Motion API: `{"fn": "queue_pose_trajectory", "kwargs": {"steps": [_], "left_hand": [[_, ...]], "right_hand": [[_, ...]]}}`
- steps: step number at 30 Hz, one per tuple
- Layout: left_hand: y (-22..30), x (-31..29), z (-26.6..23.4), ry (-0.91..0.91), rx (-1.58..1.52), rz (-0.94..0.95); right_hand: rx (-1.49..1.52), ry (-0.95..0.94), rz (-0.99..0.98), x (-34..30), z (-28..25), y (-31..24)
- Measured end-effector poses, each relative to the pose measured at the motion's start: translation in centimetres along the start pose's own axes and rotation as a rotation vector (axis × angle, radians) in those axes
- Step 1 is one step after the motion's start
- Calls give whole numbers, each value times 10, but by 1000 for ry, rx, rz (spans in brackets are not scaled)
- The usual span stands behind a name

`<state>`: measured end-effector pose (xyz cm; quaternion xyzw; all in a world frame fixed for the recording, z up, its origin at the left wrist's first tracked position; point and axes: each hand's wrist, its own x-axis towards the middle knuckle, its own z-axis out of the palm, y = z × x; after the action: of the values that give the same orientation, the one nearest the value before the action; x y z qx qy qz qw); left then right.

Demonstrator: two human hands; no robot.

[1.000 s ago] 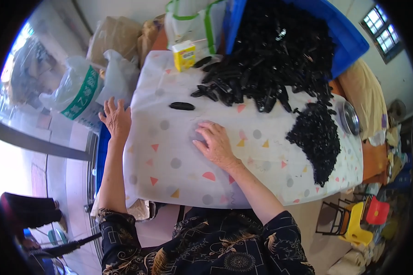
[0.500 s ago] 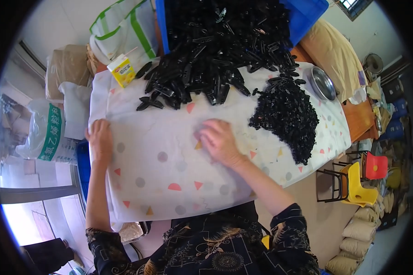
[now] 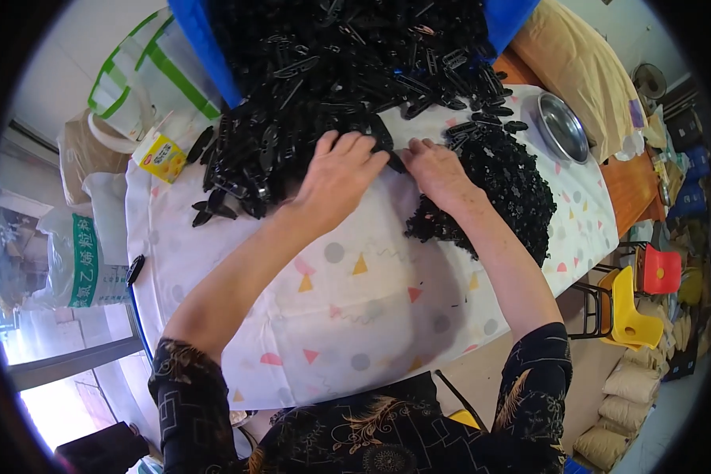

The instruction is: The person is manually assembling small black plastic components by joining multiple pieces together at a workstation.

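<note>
My left hand (image 3: 341, 172) lies at the near edge of a big heap of long black plastic pieces (image 3: 268, 150), its fingers curled down. A slim black plastic piece (image 3: 396, 161) shows at its fingertips, in the gap between my hands. Close by on the right, my right hand (image 3: 442, 174) is closed, fingertips bent together at the far end of that gap; what they pinch is hidden. Beneath and beyond my right wrist spreads a pile of small black plastic bits (image 3: 521, 186).
A blue bin (image 3: 201, 47) lies tipped at the back, spilling the heap onto the patterned tablecloth (image 3: 292, 332). A yellow drink carton (image 3: 160, 156) stands far left, a metal bowl (image 3: 562, 128) far right. One black piece (image 3: 136, 269) rests on the left table edge.
My left hand has left the left table edge and reached across to the heap. My right hand has moved forward and right, beside it. The view has shifted, and a black piece now shows at the left edge.
</note>
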<state>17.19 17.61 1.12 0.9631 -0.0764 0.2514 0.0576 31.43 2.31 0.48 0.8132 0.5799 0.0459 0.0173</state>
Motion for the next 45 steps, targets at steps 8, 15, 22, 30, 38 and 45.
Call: {"fn": "queue_pose_trajectory", "kwargs": {"steps": [8,15,22,30,38,45], "left_hand": [[-10,28,47,-196,177,6],[38,-12,4,-68,-128,-157],[124,-67,-44,-131,-1723,-881],[182,-101,-56,-25,-1986,-875],[210,-105,-56,-31,-1998,-798],[223,-102,-58,-86,-1980,-808]], "right_hand": [[54,274,-84,-15,12,12],[924,716,273,-74,1,-35],[858,900,346,-154,-32,-115],[749,1005,234,-193,-40,-153],[751,1019,259,-219,-47,-163],[760,1035,310,-231,-51,-165]]}}
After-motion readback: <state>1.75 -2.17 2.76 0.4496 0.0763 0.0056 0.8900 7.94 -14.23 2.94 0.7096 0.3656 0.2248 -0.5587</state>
